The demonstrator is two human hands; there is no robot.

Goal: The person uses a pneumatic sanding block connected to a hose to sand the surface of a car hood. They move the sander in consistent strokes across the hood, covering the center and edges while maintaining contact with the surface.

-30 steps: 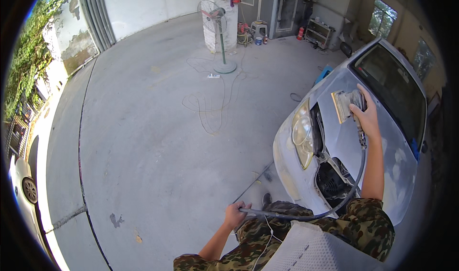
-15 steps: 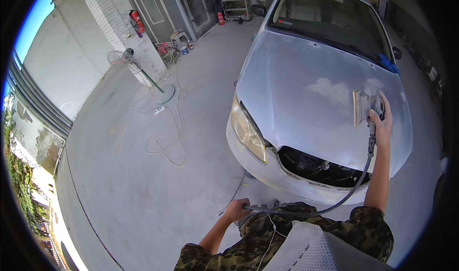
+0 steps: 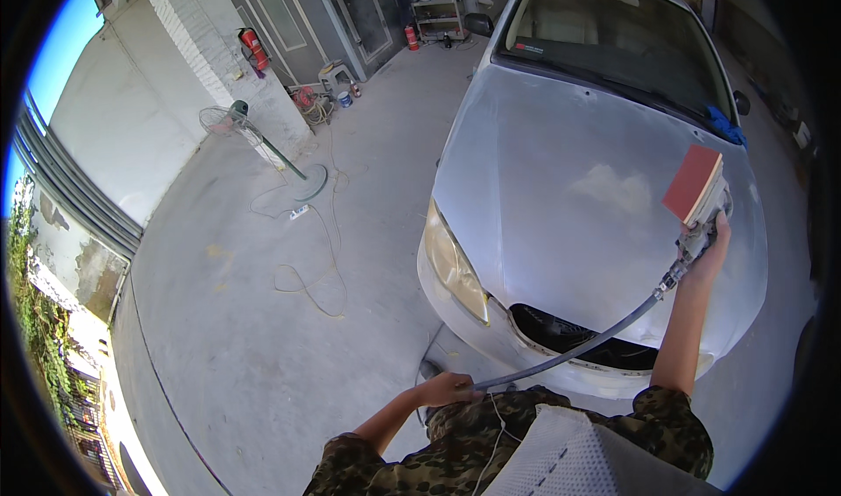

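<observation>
My right hand (image 3: 711, 246) is closed round a grey air sander (image 3: 698, 238), lifted off the car hood (image 3: 543, 181) and tilted so its reddish-brown sanding pad (image 3: 694, 183) faces up and left. A dark hose (image 3: 596, 343) runs from the sander's handle in a curve down to my left hand (image 3: 447, 390), whose fingers wrap round it near my waist. The silver hood is dull, with a pale cloudy patch (image 3: 611, 188) left of the sander.
A headlight (image 3: 455, 264) with yellow tape edges the open grille gap (image 3: 578, 338). A blue cloth (image 3: 725, 126) lies by the windshield. On the floor to the left stand a green pedestal fan (image 3: 285, 163) and a power strip (image 3: 300, 211) with loose cords.
My right hand has raised the sander and turned it, so the pad's reddish face now shows. My left hand has shifted slightly right, still on the hose. The view has shifted slightly.
</observation>
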